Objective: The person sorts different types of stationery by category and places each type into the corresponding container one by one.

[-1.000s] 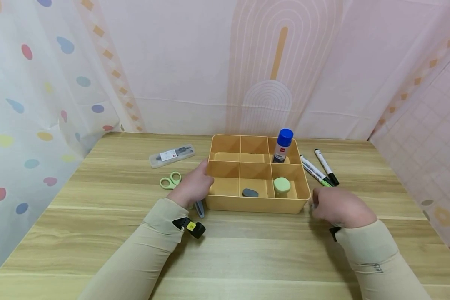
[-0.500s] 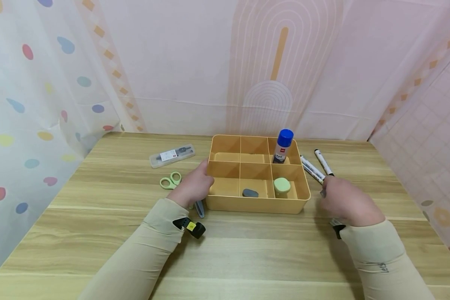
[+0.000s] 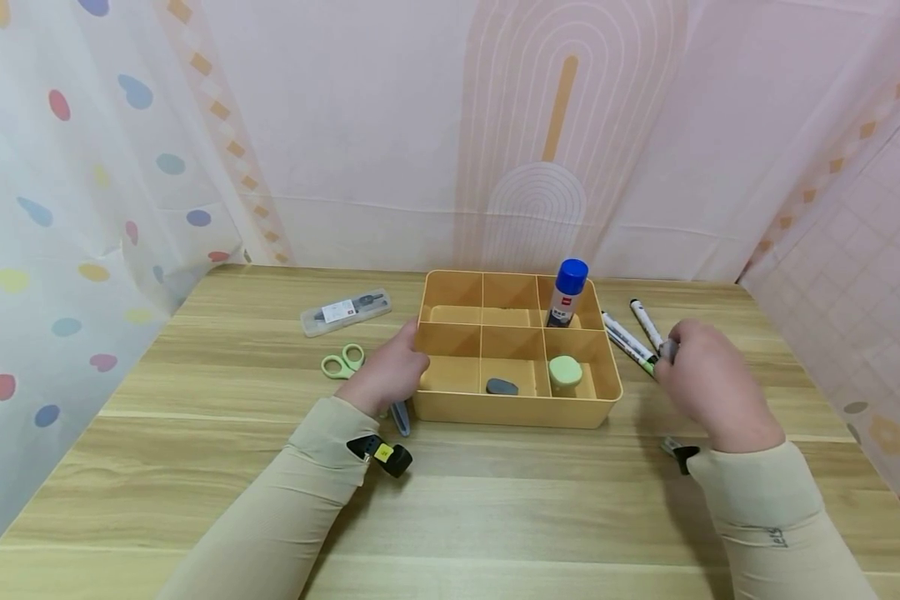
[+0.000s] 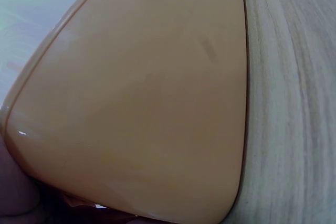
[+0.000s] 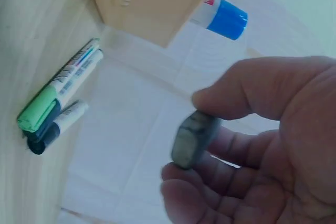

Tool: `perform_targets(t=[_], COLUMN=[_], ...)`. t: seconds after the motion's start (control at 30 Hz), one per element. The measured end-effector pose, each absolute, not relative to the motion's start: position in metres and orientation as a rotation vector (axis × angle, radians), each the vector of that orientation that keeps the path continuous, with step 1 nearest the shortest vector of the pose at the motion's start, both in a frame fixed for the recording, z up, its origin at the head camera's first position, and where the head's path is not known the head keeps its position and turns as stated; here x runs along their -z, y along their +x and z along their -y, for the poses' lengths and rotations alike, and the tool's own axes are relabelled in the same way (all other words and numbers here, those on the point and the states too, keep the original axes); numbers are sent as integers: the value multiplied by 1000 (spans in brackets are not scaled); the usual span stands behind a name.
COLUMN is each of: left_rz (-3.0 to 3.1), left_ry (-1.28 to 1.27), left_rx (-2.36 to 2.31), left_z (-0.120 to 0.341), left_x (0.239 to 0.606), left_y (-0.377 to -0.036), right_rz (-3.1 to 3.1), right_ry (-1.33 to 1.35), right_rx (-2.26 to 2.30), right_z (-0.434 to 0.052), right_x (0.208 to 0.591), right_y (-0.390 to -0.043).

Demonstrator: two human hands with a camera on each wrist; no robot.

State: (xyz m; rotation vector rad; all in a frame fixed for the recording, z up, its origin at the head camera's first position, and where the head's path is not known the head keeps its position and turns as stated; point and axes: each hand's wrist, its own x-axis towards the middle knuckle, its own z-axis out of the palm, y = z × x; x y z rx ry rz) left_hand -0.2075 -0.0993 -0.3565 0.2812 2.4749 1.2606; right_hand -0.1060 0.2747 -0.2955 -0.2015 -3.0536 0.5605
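The right hand pinches a grey eraser above the markers beside the yellow organizer, whose left wall the left hand grips near green scissors.

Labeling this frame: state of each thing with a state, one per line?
left hand: holds the organizer's left wall
organizer: flat on table
right hand: raised, pinches grey eraser
glue stick: upright, capped, back right compartment
green cylinder: upright, front right compartment
markers: lying capped on table
scissors: lying on table
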Motion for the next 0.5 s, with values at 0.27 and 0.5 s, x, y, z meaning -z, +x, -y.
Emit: perform_targets(t=[0.27, 0.5], left_rz=[-2465, -2450], left_ry=[272, 269], left_rx=[-1266, -1287], left_z=[99, 100], left_x=[357, 356], left_y=[-207, -207], right_rz=[2883, 2819], right_ry=[-107, 102], right_rx=[-590, -662], right_z=[-249, -217], right_x=[289, 291], right_y=[-102, -102])
